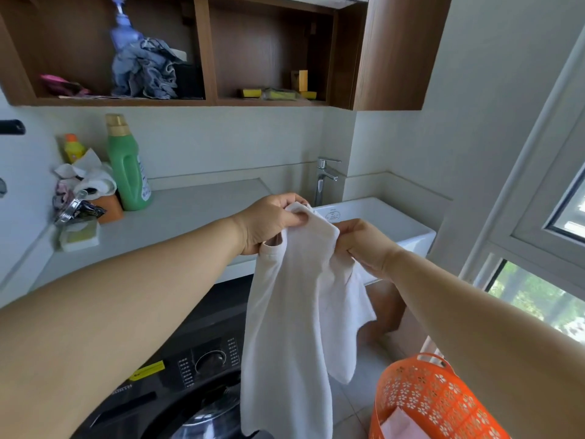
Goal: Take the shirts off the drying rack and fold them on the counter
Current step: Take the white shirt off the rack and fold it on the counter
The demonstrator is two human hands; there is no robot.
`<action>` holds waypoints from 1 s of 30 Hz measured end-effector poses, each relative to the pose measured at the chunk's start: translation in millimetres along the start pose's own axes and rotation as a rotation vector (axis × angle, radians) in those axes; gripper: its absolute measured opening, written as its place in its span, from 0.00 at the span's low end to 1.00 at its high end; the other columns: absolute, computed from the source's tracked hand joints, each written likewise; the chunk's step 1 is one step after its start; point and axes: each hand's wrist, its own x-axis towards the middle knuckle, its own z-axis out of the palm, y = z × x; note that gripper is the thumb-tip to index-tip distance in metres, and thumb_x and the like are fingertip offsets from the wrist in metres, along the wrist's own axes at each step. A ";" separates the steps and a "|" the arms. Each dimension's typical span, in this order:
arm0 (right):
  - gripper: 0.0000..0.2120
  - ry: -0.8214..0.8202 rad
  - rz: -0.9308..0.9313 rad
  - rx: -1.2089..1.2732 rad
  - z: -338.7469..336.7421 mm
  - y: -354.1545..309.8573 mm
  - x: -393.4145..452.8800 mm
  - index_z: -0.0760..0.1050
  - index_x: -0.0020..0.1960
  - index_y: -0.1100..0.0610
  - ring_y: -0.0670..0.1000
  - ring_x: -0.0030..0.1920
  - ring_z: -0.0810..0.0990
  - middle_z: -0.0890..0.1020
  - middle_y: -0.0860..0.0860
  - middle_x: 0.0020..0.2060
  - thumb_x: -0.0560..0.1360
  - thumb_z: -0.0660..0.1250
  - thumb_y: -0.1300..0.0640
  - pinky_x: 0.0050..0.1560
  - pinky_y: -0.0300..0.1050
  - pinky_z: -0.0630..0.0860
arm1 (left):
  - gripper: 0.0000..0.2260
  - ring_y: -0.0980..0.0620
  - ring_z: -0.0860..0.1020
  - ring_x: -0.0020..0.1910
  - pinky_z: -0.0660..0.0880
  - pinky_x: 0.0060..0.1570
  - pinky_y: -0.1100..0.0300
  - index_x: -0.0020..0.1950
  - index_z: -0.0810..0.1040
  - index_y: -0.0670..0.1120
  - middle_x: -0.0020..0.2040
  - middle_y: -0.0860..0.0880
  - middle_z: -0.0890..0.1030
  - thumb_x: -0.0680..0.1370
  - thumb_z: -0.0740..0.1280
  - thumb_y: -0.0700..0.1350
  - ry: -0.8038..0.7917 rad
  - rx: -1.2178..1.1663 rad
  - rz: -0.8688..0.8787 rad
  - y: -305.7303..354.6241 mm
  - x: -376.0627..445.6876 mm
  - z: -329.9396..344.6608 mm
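White cotton hangs in the middle of the head view: a shirt (294, 312) held up in the air in front of the table (177, 217), its lower hem running out of the bottom of the frame, so its full length cannot be seen. No drying rack can be made out in this view.

The left hand (269, 223) grips the top of the shirt, fingers (294, 217) curled over a bunched edge of the cloth, with the thumb side hidden behind the fabric. The right hand (364, 245) pinches the shirt's other upper edge just beside it; its fingertips are buried in the folds and cannot be counted. Both forearms are cut off by the frame edges. The cloth drapes down from the two grips, one sleeve-like flap falling to the right, and it covers part of the black washing machine (196, 369) under the table.

Behind the hands, the white sink (395, 223) and its chrome tap (326, 179) are partly blocked. At the table's left end stand a green detergent bottle (126, 166), a small yellow bottle (73, 147) and a jumble of rags and packets too cluttered to tell apart. The wooden shelf (202, 52) above holds a blurred blue spray bottle (123, 30) and crumpled grey cloth (148, 71). An orange basket (427, 403) is cropped at the lower right.
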 end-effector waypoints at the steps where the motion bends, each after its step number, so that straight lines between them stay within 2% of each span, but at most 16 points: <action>1: 0.15 -0.001 0.011 -0.016 0.7 -1.1 0.8 0.84 0.35 0.58 0.55 0.40 0.78 0.81 0.57 0.35 0.58 0.61 0.71 0.46 0.49 0.75 | 0.08 0.48 0.76 0.43 0.72 0.47 0.56 0.44 0.76 0.46 0.41 0.45 0.77 0.78 0.63 0.34 0.002 -0.005 0.004 -0.1 0.0 -1.5; 4: 0.15 -0.023 0.085 -0.100 4.9 -1.3 4.4 0.81 0.39 0.67 0.56 0.42 0.78 0.80 0.59 0.37 0.54 0.64 0.65 0.50 0.51 0.74 | 0.08 0.48 0.76 0.43 0.73 0.45 0.58 0.45 0.77 0.46 0.42 0.46 0.78 0.78 0.63 0.34 0.032 -0.027 0.012 1.2 -1.4 -8.3; 7: 0.05 -0.065 0.183 -0.377 10.3 2.0 -1.3 0.77 0.34 0.59 0.50 0.37 0.75 0.77 0.51 0.32 0.59 0.70 0.60 0.44 0.42 0.73 | 0.09 0.49 0.77 0.41 0.74 0.42 0.61 0.45 0.77 0.47 0.41 0.46 0.78 0.78 0.63 0.34 0.104 -0.102 0.020 3.7 -3.0 -16.7; 8: 0.05 -0.080 0.214 -0.432 11.5 4.8 -2.7 0.76 0.35 0.57 0.50 0.38 0.75 0.77 0.50 0.33 0.61 0.72 0.61 0.44 0.41 0.73 | 0.09 0.48 0.76 0.41 0.73 0.43 0.60 0.45 0.77 0.47 0.42 0.46 0.78 0.78 0.63 0.34 0.134 -0.132 0.024 4.7 -3.4 -20.5; 10: 0.07 -0.127 0.278 -0.450 10.5 17.0 -0.4 0.78 0.42 0.58 0.52 0.44 0.79 0.80 0.51 0.40 0.66 0.74 0.64 0.51 0.42 0.75 | 0.10 0.47 0.75 0.43 0.69 0.47 0.55 0.44 0.78 0.47 0.43 0.46 0.78 0.78 0.63 0.34 0.176 -0.177 0.035 7.4 -4.8 -27.1; 12: 0.15 -0.177 0.330 -0.460 8.5 26.7 2.8 0.80 0.52 0.62 0.54 0.53 0.81 0.83 0.54 0.51 0.66 0.75 0.61 0.61 0.47 0.75 | 0.10 0.48 0.76 0.43 0.72 0.48 0.55 0.44 0.77 0.47 0.42 0.46 0.78 0.78 0.63 0.34 0.222 -0.196 0.041 8.8 -6.8 -32.9; 13: 0.19 -0.192 0.343 -0.511 5.9 29.6 4.2 0.80 0.55 0.61 0.54 0.55 0.80 0.83 0.54 0.52 0.65 0.77 0.58 0.63 0.48 0.74 | 0.10 0.47 0.76 0.43 0.72 0.49 0.54 0.44 0.78 0.47 0.43 0.46 0.78 0.78 0.63 0.34 0.251 -0.194 0.043 8.4 -7.5 -36.0; 16: 0.17 -0.180 0.344 -0.683 -3.2 32.0 3.1 0.82 0.53 0.58 0.52 0.52 0.80 0.83 0.51 0.49 0.67 0.76 0.51 0.62 0.45 0.72 | 0.09 0.46 0.74 0.47 0.69 0.48 0.53 0.43 0.78 0.48 0.46 0.44 0.77 0.77 0.64 0.35 0.331 -0.176 0.045 3.9 -8.2 -46.9; 19: 0.10 -0.040 0.301 -0.678 -18.2 28.9 2.9 0.83 0.43 0.55 0.54 0.47 0.80 0.83 0.53 0.43 0.66 0.77 0.52 0.55 0.45 0.75 | 0.07 0.51 0.72 0.38 0.67 0.31 0.65 0.48 0.77 0.48 0.43 0.48 0.75 0.78 0.65 0.36 0.366 0.003 0.027 -3.8 -11.4 -58.9; 20: 0.09 0.033 0.276 -0.641 -23.5 26.7 3.0 0.84 0.43 0.56 0.55 0.46 0.81 0.84 0.54 0.42 0.65 0.78 0.52 0.52 0.46 0.76 | 0.06 0.51 0.71 0.37 0.67 0.30 0.66 0.51 0.77 0.46 0.43 0.48 0.75 0.78 0.66 0.36 0.349 0.109 0.004 -7.9 -14.0 -65.4; 22: 0.10 0.181 0.216 -0.573 -34.8 21.5 0.9 0.84 0.42 0.58 0.54 0.40 0.79 0.83 0.54 0.39 0.65 0.78 0.53 0.43 0.44 0.73 | 0.11 0.47 0.75 0.44 0.73 0.41 0.60 0.58 0.77 0.43 0.49 0.45 0.77 0.76 0.68 0.36 0.273 0.373 -0.063 -17.5 -16.7 -80.8; 23: 0.09 0.224 0.190 -0.558 -39.6 18.3 -0.1 0.83 0.41 0.58 0.54 0.38 0.77 0.81 0.54 0.37 0.66 0.78 0.54 0.40 0.43 0.70 | 0.12 0.46 0.77 0.48 0.74 0.48 0.58 0.58 0.77 0.43 0.50 0.45 0.78 0.75 0.69 0.35 0.230 0.509 -0.111 -21.7 -18.5 -87.2; 24: 0.09 0.233 0.174 -0.552 -43.3 15.2 -0.7 0.83 0.40 0.59 0.53 0.37 0.75 0.80 0.54 0.36 0.66 0.78 0.54 0.39 0.43 0.68 | 0.10 0.45 0.77 0.48 0.73 0.49 0.57 0.55 0.78 0.43 0.48 0.46 0.79 0.75 0.69 0.36 0.200 0.635 -0.152 -25.2 -20.2 -91.7; 26: 0.07 0.182 0.168 -0.585 -46.0 7.8 -2.4 0.81 0.36 0.57 0.51 0.34 0.72 0.77 0.52 0.32 0.67 0.77 0.55 0.36 0.42 0.65 | 0.03 0.45 0.75 0.46 0.70 0.43 0.59 0.46 0.78 0.45 0.41 0.47 0.76 0.75 0.68 0.38 0.196 0.829 -0.191 -30.9 -21.6 -93.9; 28: 0.08 0.172 0.146 -0.617 -47.4 1.4 -2.6 0.80 0.35 0.57 0.51 0.33 0.71 0.75 0.51 0.31 0.68 0.76 0.56 0.33 0.42 0.63 | 0.03 0.43 0.73 0.44 0.68 0.40 0.58 0.47 0.76 0.44 0.41 0.47 0.74 0.77 0.67 0.42 0.263 0.878 -0.195 -38.0 -18.2 -92.9; 30: 0.06 0.219 0.114 -0.556 -52.4 -6.0 -4.1 0.80 0.38 0.58 0.50 0.32 0.73 0.77 0.50 0.30 0.69 0.75 0.58 0.33 0.40 0.66 | 0.07 0.47 0.70 0.39 0.65 0.34 0.59 0.43 0.71 0.47 0.40 0.49 0.71 0.78 0.66 0.47 0.366 0.770 -0.187 -46.1 -14.3 -92.5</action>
